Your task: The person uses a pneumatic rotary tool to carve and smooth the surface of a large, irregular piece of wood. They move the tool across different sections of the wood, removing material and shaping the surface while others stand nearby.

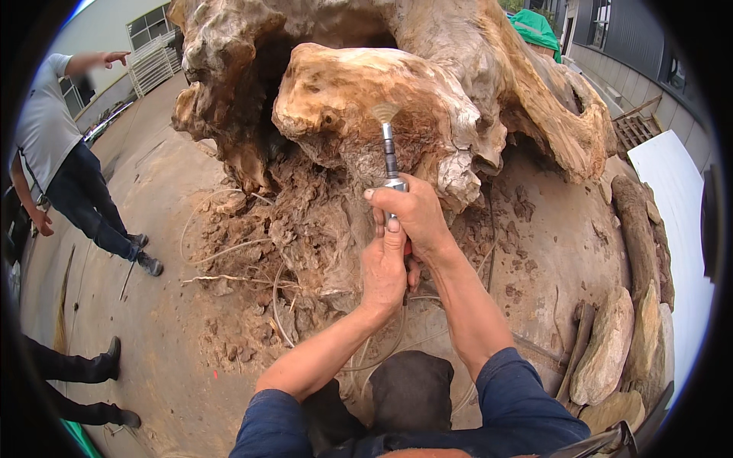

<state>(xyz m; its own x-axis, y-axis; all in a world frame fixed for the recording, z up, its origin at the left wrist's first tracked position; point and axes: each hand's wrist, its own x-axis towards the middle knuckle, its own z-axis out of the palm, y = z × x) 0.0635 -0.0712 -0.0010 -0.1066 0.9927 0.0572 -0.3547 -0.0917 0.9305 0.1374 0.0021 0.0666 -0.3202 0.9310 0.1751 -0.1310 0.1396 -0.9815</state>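
Gripping a brush tool [389,153] by its metal handle, right hand [412,214] closed around it at centre, bristles touching the big tree stump [427,91] at twelve o'clock. Left hand [384,271] clasped just beneath, fingers curled on the handle's lower end. Bark pieces [611,343] at four o'clock; bystander [61,153] at nine.

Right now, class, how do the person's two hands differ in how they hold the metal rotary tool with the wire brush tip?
The right hand wraps the metal rotary tool higher up, nearer the brush; the left hand sits below it, thumb pointing upward. The right forearm enters steeper, the left slants in. Both are bare, closed on the tool.
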